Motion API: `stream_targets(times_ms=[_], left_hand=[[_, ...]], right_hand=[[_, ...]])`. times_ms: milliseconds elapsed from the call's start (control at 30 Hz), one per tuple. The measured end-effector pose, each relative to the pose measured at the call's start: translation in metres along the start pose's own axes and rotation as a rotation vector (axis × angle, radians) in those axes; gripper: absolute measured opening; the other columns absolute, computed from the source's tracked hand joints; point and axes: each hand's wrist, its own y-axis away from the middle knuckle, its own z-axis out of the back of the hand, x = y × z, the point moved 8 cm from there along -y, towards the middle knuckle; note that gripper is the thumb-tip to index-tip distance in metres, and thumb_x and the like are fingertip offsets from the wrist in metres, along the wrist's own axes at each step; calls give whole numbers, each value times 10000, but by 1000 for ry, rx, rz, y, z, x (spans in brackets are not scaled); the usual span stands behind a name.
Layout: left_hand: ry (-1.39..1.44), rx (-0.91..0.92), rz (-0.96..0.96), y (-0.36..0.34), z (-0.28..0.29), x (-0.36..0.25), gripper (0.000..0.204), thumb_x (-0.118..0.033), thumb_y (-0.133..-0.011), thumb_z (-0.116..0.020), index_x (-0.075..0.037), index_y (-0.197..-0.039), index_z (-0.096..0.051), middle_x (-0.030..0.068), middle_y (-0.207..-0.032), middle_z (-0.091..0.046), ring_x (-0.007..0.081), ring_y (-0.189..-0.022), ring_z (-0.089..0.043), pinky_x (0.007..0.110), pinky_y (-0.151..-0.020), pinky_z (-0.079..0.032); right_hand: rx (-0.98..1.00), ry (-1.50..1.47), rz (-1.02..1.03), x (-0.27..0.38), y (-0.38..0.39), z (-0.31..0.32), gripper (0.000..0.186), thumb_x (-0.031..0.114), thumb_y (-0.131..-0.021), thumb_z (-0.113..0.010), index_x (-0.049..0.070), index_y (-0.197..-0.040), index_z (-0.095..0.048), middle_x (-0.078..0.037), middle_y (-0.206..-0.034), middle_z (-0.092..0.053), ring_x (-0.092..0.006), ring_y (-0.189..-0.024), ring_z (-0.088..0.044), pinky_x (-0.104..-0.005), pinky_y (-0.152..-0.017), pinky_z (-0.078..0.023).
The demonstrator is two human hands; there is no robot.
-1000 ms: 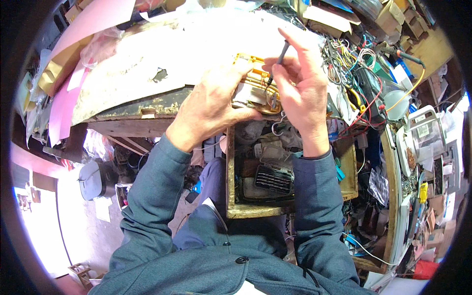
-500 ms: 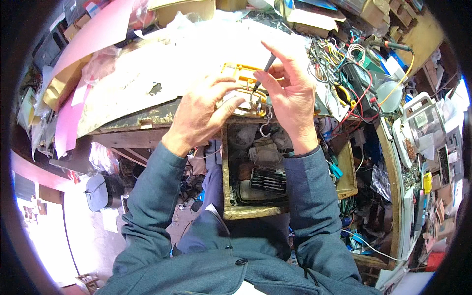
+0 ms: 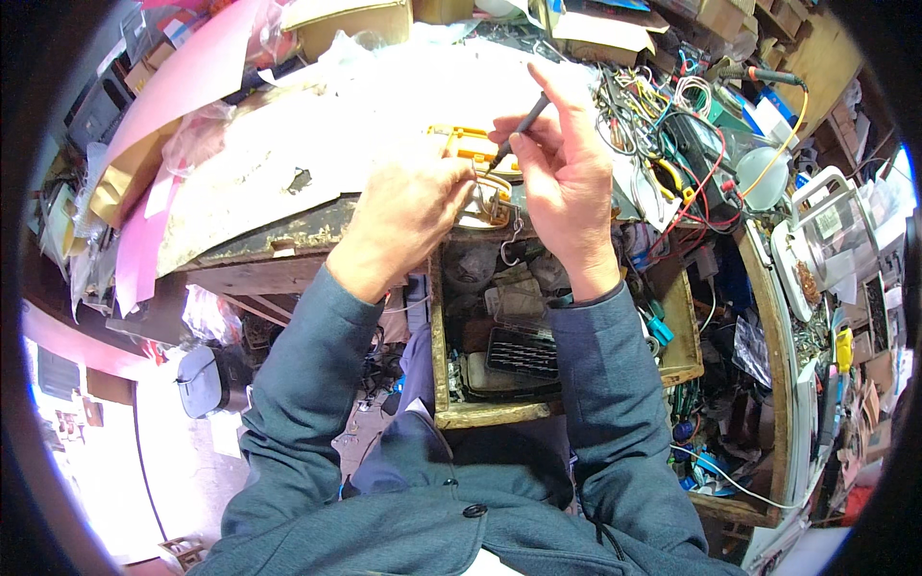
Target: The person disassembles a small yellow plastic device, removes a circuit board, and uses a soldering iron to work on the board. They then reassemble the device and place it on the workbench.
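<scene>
My left hand grips a small yellow and metal device at the front edge of a worn workbench. My right hand holds a thin dark tool like a pen, its tip touching the yellow part of the device. A wire hook hangs from the device over an open wooden drawer. Both forearms wear dark blue-grey sleeves.
The open drawer below the hands holds a black grille part and assorted junk. Tangled coloured wires and a clear lamp lie to the right. Pink sheets and cardboard boxes sit at the left and back.
The view has shifted so hands sit lower in frame. My right hand has tilted the thin tool down onto the yellow device, and my left hand has opened slightly around it.
</scene>
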Motion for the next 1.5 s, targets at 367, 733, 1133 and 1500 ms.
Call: stream_targets(times_ms=[367, 733, 1133, 1500], left_hand=[[-271, 40, -141, -15, -17, -12, 123, -192, -981, -738, -69, -971, -741, 131, -973, -725, 351, -903, -736, 481, -767, -604], [-335, 48, -200, -13, -14, -22, 120, -150, -973, -705, -57, -1036, -664, 117, -984, -701, 320, -913, -728, 442, -771, -613], [-361, -30, 39, -3, 58, 59, 99, -150, -1001, -714, -60, -1040, -697, 186, -915, -731, 403, -883, -728, 515, -783, -568], [-320, 66, 140, 9, 42, 102, 115, -150, -971, -726, -55, -1032, -748, 187, -991, -754, 406, -917, -738, 500, -811, -582]], right_hand=[[-78, 0, -51, 3, -1, 20, 677, -164, -1026, -602, 72, -1652, -498, -134, -1157, -798, -197, -1095, -780, -340, -1013, -621], [-236, -27, -100, -3, -3, 48, 641, -113, -1039, -630, 70, -1640, -504, -132, -1119, -806, -178, -1020, -790, -304, -910, -630], [-292, 536, -207, -19, -2, 89, 292, 42, -966, -795, 27, -1256, -768, -152, -1028, -832, -212, -887, -801, -352, -812, -622], [-159, 788, -317, -52, 3, 106, 232, 105, -971, -755, 8, -1177, -798, -225, -1068, -823, -373, -970, -812, -445, -885, -618]])
